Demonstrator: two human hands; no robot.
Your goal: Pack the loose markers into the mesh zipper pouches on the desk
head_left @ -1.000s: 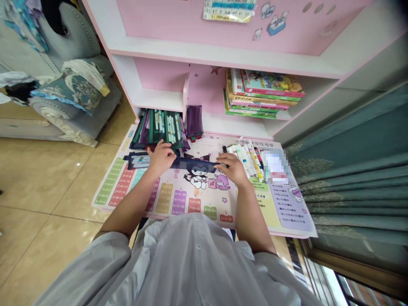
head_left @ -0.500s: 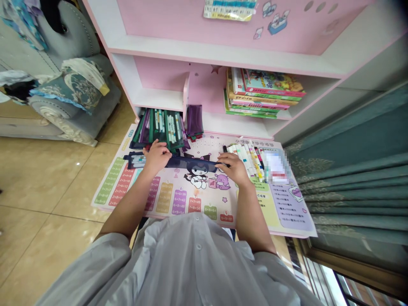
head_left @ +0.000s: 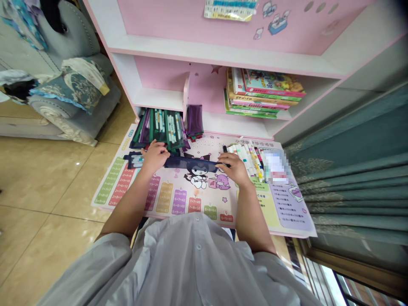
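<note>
A dark blue mesh zip pouch [head_left: 191, 163] lies stretched flat across the desk between my two hands. My left hand [head_left: 155, 156] grips its left end with bent fingers. At its right end my right hand [head_left: 233, 166] pinches the corner between thumb and fingers. Just left of my left hand, another dark pouch with pens [head_left: 137, 160] shows partly, the rest hidden under the hand. Beyond it sit green and purple mesh pouches [head_left: 162, 127] filled with white pens. Loose white markers [head_left: 246, 158] lie side by side right of my right hand.
A purple pouch [head_left: 194, 119] leans at the shelf's foot, by the divider. Stacked books [head_left: 264, 93] rest on the pink shelf. A printed mat [head_left: 204, 199] covers the desk. A blurred pale rectangular item [head_left: 276, 166] lies right of the markers; a curtain [head_left: 353, 170] hangs beyond.
My left hand has shifted very slightly left along the pouch. My right hand and the other things look unchanged.
</note>
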